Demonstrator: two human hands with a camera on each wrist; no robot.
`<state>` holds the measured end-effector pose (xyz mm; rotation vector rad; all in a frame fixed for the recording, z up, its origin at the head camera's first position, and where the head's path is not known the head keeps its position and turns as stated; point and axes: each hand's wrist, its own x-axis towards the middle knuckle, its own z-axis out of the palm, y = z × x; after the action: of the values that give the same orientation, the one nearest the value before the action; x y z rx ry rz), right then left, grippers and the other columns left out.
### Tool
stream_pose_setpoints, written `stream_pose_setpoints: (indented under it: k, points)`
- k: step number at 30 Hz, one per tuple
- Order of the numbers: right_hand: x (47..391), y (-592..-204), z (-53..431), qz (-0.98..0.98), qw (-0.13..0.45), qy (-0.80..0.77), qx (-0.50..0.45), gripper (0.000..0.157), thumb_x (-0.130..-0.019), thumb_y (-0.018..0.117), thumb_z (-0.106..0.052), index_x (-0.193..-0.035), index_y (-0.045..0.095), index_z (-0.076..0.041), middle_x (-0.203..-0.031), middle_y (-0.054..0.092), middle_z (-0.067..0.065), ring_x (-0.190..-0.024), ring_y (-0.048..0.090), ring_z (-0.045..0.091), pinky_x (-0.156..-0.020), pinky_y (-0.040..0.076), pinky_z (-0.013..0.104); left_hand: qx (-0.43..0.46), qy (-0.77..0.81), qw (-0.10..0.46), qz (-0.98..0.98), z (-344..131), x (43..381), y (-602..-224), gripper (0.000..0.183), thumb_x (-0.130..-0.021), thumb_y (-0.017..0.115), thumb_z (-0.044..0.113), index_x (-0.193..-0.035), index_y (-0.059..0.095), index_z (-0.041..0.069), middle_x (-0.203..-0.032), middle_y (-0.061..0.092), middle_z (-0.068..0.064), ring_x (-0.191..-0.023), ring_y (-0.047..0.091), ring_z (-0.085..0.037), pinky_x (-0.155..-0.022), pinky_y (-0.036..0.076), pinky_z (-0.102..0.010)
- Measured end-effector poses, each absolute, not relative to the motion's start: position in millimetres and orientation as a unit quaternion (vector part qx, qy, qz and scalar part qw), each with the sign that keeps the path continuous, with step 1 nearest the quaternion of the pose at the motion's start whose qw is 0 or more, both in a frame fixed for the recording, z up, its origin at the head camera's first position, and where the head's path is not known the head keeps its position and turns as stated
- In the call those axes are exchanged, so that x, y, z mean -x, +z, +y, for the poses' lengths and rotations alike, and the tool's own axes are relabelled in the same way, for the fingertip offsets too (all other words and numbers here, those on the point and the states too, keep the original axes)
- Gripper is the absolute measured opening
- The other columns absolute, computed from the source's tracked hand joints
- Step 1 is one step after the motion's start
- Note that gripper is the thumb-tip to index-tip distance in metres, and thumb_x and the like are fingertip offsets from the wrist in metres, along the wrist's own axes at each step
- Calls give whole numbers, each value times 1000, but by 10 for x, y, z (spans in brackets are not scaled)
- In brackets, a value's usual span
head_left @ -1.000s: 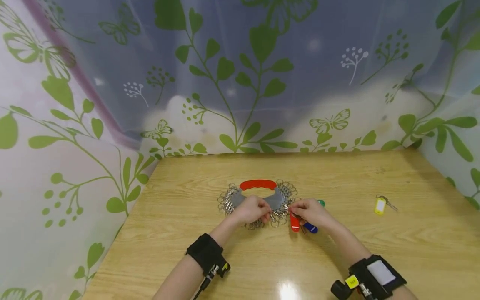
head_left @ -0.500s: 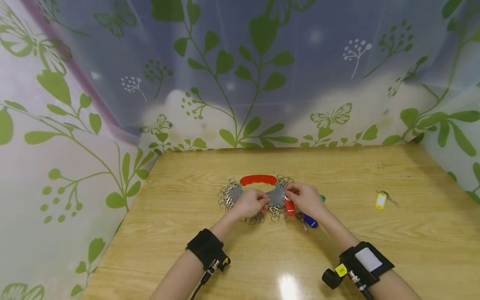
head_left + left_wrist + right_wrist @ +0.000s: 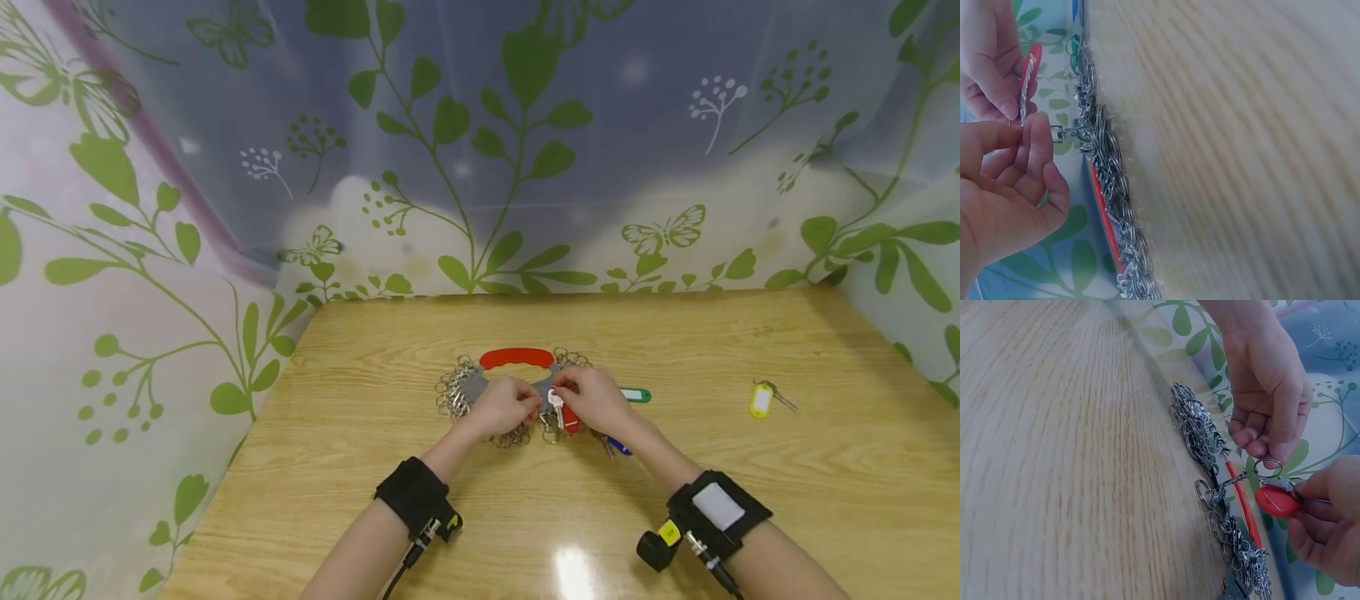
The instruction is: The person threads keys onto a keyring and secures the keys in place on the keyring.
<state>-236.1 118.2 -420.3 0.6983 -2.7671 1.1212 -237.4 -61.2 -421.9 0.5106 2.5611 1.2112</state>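
In the head view, my left hand is over the front of a grey key-holder plate with a red handle. Its thumb and finger pinch a split ring, seen in the right wrist view, which hangs on a snap clasp linked to the plate. Close on the right, my right hand pinches a key with a red key tag. The key lies right by the split ring; whether they are joined, I cannot tell.
Several more clasps and rings fringe the plate. A green tag and a blue tag with keys lie beside my right hand. Farther right is a yellow tag with a key. A patterned curtain borders the wooden table.
My right hand has moved left with the red-tagged key, up to the left hand. The green tag shows more now. My left hand has stayed nearly still.
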Motion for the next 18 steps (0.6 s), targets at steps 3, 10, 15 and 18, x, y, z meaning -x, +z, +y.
stream_pose_setpoints:
  k: [3,10,15,18]
  points:
    - [2370,-4228,1175,-898,26,369,-237,8,-89,60,-4,-91,68,-2,-84,66,6,-70,57,16,-62,47,32,-173,417,128,883,-618,2364,-4220,22,-95,53,13,-91,71,1,-76,67,-11,-72,65,-22,-54,42,-23]
    - [2384,-4284,1142,-895,3,377,-239,8,-88,60,-2,-89,68,-4,-82,65,4,-71,57,14,-63,46,31,-180,419,113,883,-630,2365,-4254,20,-93,55,12,-90,73,1,-73,68,-9,-69,66,-21,-54,45,-23]
    - [2378,-4291,1128,-895,-1,381,-232,9,-89,59,-4,-91,68,-4,-82,65,4,-69,55,13,-62,45,30,-189,402,100,890,-630,2360,-4249,22,-92,55,12,-85,73,2,-69,67,-8,-54,58,-13,-46,36,-20]
    - [2373,-4289,1126,-895,-1,382,-232,9,-90,59,-5,-92,68,-3,-82,65,4,-70,55,13,-62,45,30,-197,390,92,895,-628,2355,-4237,24,-92,54,12,-83,73,3,-67,67,-8,-40,40,-8,-41,27,-19]
